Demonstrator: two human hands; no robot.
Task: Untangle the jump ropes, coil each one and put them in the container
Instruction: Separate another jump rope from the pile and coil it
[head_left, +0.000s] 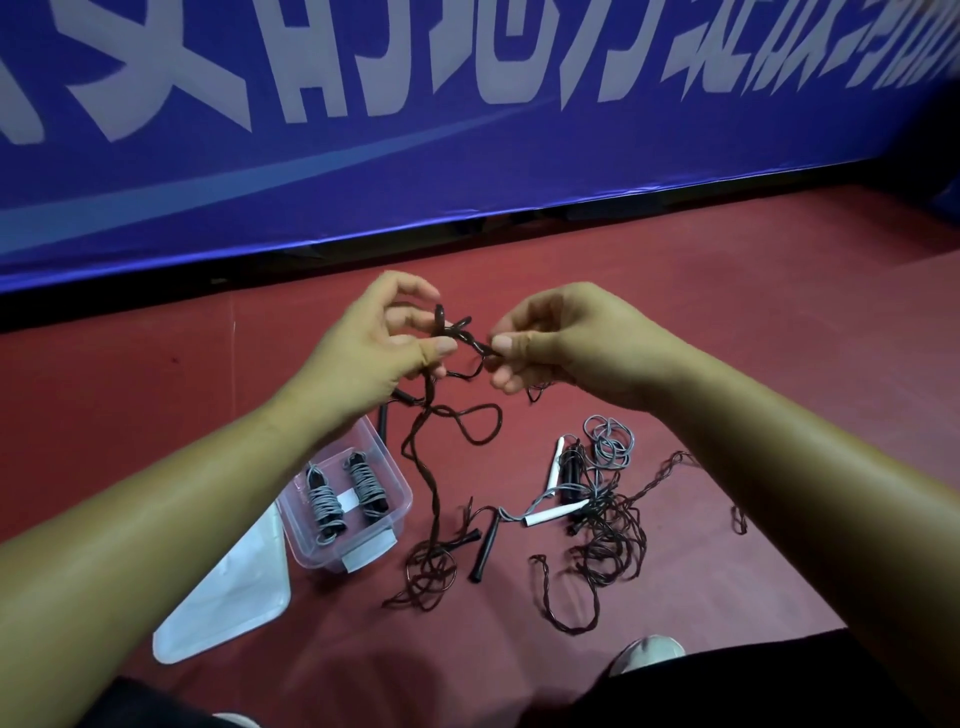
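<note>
My left hand (382, 345) and my right hand (561, 345) are raised above the floor, both pinching a knotted stretch of dark brown jump rope (431, 467). The rope hangs down from the knot to a tangle on the floor. A clear plastic container (397, 499) stands below my left wrist, and two coiled grey ropes (343, 493) lie inside it. To the right, a tangled heap (602, 514) of dark rope, a loose grey rope (610, 439) and white handles (553, 515) lies on the floor. A black handle (483, 551) rests between the heaps.
The container's white lid (223, 597) lies flat at the lower left. A blue banner wall (467, 145) closes off the far side of the red floor (727, 322). My shoe (647, 652) and dark trousers show at the bottom edge.
</note>
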